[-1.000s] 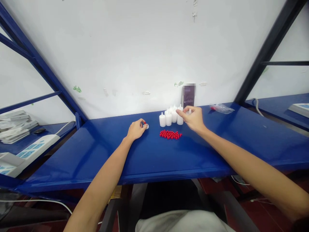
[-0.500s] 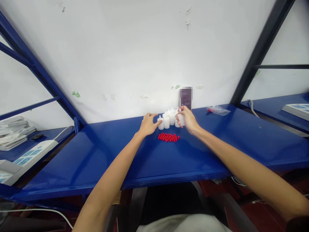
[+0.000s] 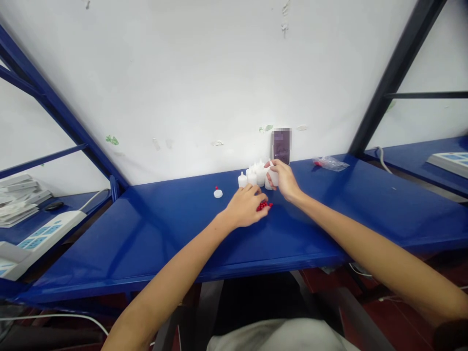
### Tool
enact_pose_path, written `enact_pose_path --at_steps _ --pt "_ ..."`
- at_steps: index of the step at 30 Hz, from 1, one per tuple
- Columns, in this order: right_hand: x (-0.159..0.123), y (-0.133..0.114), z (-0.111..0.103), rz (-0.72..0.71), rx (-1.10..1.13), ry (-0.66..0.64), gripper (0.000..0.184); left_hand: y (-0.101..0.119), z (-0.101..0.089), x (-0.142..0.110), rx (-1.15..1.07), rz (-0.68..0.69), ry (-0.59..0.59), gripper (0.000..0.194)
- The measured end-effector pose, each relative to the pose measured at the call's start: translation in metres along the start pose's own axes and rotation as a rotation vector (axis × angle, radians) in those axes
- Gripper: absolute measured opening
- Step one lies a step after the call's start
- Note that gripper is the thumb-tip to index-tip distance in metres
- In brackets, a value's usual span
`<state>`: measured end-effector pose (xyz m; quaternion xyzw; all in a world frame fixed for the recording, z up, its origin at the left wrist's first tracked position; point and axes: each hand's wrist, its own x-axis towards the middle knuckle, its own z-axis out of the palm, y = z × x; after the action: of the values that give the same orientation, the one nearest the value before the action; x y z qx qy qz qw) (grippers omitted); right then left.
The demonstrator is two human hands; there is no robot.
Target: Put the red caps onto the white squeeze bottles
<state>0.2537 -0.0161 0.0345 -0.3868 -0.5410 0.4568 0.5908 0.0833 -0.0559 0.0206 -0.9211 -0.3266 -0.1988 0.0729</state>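
My right hand [image 3: 285,180] is closed around a small white squeeze bottle [image 3: 273,178], holding it at the right end of a cluster of similar bottles. My left hand [image 3: 245,205] reaches over a pile of small red bead-like pieces [image 3: 263,206], thumb and fingers apart around some of them and covering much of the pile. Several white bottles with narrow nozzle tips [image 3: 252,177] stand upright just behind that hand. Off to the left sits a low white round piece [image 3: 218,194] with a small red tip [image 3: 216,188] showing at its back.
A dark phone-like object [image 3: 281,146] leans on the wall behind the bottles. A clear plastic bag [image 3: 332,164] with something red in it lies on the blue table [image 3: 175,234] to the right. White power strips [image 3: 46,239] lie on the side shelves.
My left hand has moved from beside the leftmost bottle, right and nearer, onto the red pieces. The white round piece with the red tip now shows. My right hand still holds its bottle.
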Motion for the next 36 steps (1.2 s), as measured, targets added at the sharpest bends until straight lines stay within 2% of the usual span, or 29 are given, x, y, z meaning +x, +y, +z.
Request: enact_pose_path --at_steps 4,9,13,15,17,21,24,27,30,36 --pt "0.0 -0.001 -0.002 -0.055 -0.035 0.026 0.014 0.02 0.014 0.01 0.163 -0.02 -0.081 0.037" --pt "0.003 0.008 -0.002 -0.138 -0.121 -0.03 0.013 0.021 0.022 0.012 0.242 -0.026 -0.076 0.032" --pt "0.004 0.01 -0.002 -0.172 -0.12 -0.036 0.014 0.021 0.025 0.01 0.199 -0.028 -0.055 0.027" --pt "0.004 0.009 -0.002 -0.173 -0.1 -0.013 0.016 0.021 0.026 0.011 0.105 -0.029 -0.009 0.024" --pt "0.004 0.007 -0.002 -0.16 -0.086 -0.006 0.018 0.02 0.024 0.013 -0.067 -0.061 0.107 0.02" --pt "0.002 0.002 -0.001 -0.123 -0.111 -0.069 0.009 0.011 0.015 0.016 -0.556 -0.307 0.459 0.014" --pt "-0.002 0.001 0.002 -0.099 -0.169 -0.154 0.009 0.002 0.01 0.016 -0.881 -0.451 0.594 0.02" --pt "-0.009 0.002 0.005 -0.117 -0.245 -0.263 0.011 -0.004 0.008 0.014 -1.057 -0.493 0.639 0.029" --pt "-0.013 0.004 0.007 -0.129 -0.29 -0.349 0.013 -0.004 0.01 0.013 -1.107 -0.488 0.652 0.026" --pt "-0.013 0.005 0.006 -0.185 -0.369 -0.337 0.044 0.001 0.013 0.011 -1.069 -0.427 0.63 0.023"
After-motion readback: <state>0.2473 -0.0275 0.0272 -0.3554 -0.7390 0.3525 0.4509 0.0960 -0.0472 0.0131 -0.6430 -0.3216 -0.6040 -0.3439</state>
